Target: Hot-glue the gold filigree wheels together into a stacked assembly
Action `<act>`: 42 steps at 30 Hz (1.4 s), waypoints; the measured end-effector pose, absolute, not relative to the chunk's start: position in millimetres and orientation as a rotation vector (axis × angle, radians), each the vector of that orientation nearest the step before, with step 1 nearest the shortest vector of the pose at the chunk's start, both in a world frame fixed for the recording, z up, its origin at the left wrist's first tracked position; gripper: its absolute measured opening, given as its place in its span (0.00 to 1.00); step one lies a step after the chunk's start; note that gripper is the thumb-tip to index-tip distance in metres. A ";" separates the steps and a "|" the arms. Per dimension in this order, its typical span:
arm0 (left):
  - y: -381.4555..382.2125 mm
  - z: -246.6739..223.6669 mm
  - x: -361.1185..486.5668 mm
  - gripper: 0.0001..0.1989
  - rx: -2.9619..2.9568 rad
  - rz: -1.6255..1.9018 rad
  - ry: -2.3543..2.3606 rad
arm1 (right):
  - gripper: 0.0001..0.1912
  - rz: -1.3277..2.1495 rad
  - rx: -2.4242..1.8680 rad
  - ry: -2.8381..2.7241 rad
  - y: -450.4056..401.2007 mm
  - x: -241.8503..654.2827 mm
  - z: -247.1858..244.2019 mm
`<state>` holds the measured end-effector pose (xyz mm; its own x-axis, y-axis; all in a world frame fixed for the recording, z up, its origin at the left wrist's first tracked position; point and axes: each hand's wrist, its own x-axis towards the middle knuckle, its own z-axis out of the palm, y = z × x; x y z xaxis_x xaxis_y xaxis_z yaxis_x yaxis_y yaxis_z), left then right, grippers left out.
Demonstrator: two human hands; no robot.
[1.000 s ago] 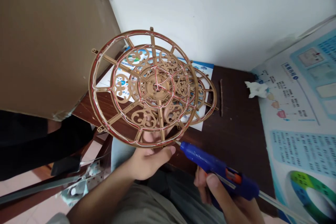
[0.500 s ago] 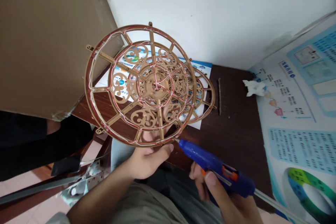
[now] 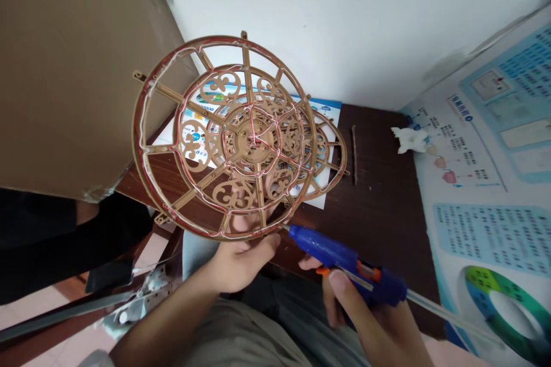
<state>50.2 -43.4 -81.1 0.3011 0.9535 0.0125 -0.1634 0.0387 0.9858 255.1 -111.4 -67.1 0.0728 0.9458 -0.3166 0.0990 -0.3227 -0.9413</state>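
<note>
My left hand (image 3: 243, 264) grips the lower rim of a round gold openwork frame (image 3: 189, 200), thumb in front and fingers behind it. Thin red and white wires run along its rings and spokes and meet near the hub. A blue hot glue gun (image 3: 327, 249) with orange parts is in my right hand (image 3: 357, 309), fingers wrapped around its handle. Its metal nozzle is at the frame's lower right rim, close to my left thumb; whether it touches cannot be made out. A clear glue stick (image 3: 447, 315) sticks out of the gun's back end.
Behind, a similar round frame (image 3: 344, 152) lies over printed sheets (image 3: 318, 202) on the dark brown table (image 3: 383, 206). A thin brown stick (image 3: 354, 155) and a crumpled white piece (image 3: 408, 140) lie to the right. A printed board (image 3: 482, 183) lines the right side; brown cardboard (image 3: 86, 69) stands left.
The glue gun and my right hand have shifted slightly left and up, the nozzle staying by the rim. The whole view has moved a little.
</note>
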 end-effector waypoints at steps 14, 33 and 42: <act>-44.5 -81.3 50.9 0.23 1.231 1.061 0.873 | 0.31 1.338 -1.571 -1.161 -103.3 251.5 -57.8; -47.2 -102.2 54.1 0.27 1.094 1.228 0.848 | 0.29 1.675 -1.315 -1.132 -73.8 265.7 -56.6; -47.6 -104.3 55.4 0.29 1.017 1.263 0.847 | 0.31 1.843 -1.165 -1.025 -70.8 275.1 -53.6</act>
